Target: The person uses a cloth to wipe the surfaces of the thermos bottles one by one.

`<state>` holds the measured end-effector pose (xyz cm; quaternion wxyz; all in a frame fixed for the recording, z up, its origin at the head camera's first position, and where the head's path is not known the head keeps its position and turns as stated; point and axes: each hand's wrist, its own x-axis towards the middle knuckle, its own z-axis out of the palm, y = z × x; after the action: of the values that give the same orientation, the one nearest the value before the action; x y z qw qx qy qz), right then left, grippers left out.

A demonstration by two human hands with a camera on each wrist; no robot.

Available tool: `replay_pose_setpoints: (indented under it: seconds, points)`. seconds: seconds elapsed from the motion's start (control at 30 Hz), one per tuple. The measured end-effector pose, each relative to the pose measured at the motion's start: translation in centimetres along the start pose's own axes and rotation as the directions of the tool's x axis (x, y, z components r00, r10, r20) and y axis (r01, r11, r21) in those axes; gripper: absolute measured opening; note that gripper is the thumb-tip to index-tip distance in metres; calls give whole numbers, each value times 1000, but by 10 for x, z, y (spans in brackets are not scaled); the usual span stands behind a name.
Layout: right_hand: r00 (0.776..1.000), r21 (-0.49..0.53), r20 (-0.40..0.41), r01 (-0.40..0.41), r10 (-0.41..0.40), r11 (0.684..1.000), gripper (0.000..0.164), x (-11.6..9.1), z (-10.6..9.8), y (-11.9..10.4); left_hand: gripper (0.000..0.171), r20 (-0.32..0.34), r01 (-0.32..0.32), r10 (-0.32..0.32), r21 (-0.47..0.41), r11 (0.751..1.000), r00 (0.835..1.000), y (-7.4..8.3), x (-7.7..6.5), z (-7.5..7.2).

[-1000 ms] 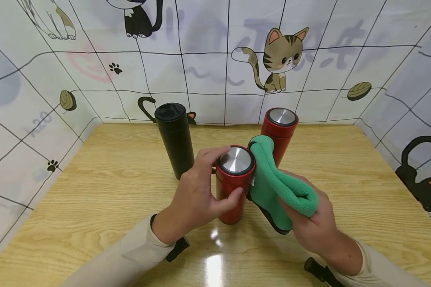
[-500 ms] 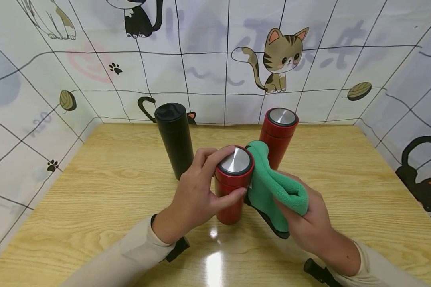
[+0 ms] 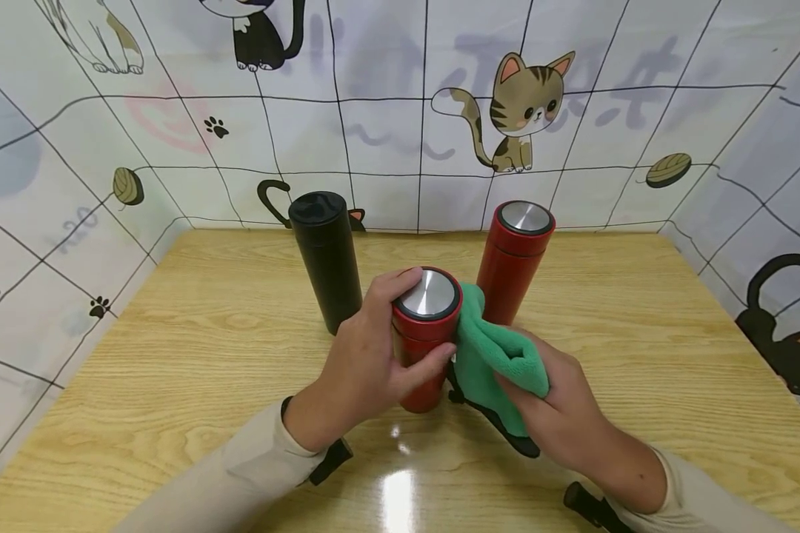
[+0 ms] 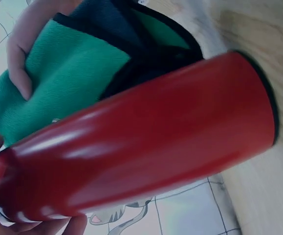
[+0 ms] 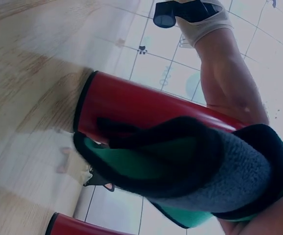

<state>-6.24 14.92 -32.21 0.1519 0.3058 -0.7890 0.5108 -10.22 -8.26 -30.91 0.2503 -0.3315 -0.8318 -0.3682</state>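
Observation:
A red thermos flask point(image 3: 421, 348) with a brushed-metal lid top stands near the middle of the table in the head view. My left hand point(image 3: 367, 363) grips it around the upper part, thumb across the front. My right hand point(image 3: 560, 403) holds a folded green cloth point(image 3: 490, 363) with black edging against the flask's right side. In the left wrist view the cloth point(image 4: 77, 73) lies along the red flask point(image 4: 146, 137), whose dark base rim is near the wood. The right wrist view shows the cloth's grey inner face point(image 5: 239, 166) beside the flask point(image 5: 146, 103).
A second red flask point(image 3: 515, 259) stands behind the cloth at the right. A black flask point(image 3: 327, 259) stands behind my left hand. The wooden table point(image 3: 193, 333) meets a cat-printed backdrop point(image 3: 387, 133) along its far edge and sides.
My right hand and the cloth have moved left and a little toward me, staying along the flask. The gripped flask has shifted slightly left.

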Motion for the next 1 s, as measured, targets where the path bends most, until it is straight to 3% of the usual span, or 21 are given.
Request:
replay_pose_setpoints:
  seconds: [0.17,0.4,0.53,0.63,0.73,0.9,1.0]
  points:
    - [998,45,-57,43,-40,998,53,-2,-1,-1,72,8,-13,13,37,999,1000,0,0,-2]
    - [999,12,-33,-23,24,1000,56,0,0,0,73,0,-36,36,37,999,999,2,1,-4]
    - [994,53,-101,42,-36,998,55,-1,0,1,74,7,-45,45,31,998,999,2,2,-4]
    - [990,96,-123,76,-64,992,53,-1,-1,0,75,3,-35,35,37,999,999,2,2,-3]
    - [993,136,-96,78,-65,988,52,0,-2,0,75,-13,-20,21,57,998,1000,3,1,-2]
    - [997,122,-64,38,-31,992,53,0,0,0,76,-24,2,-1,79,997,1000,3,0,0]
    - [993,99,-111,63,-52,993,53,-1,0,0,77,-19,13,-12,78,997,1000,3,0,1]
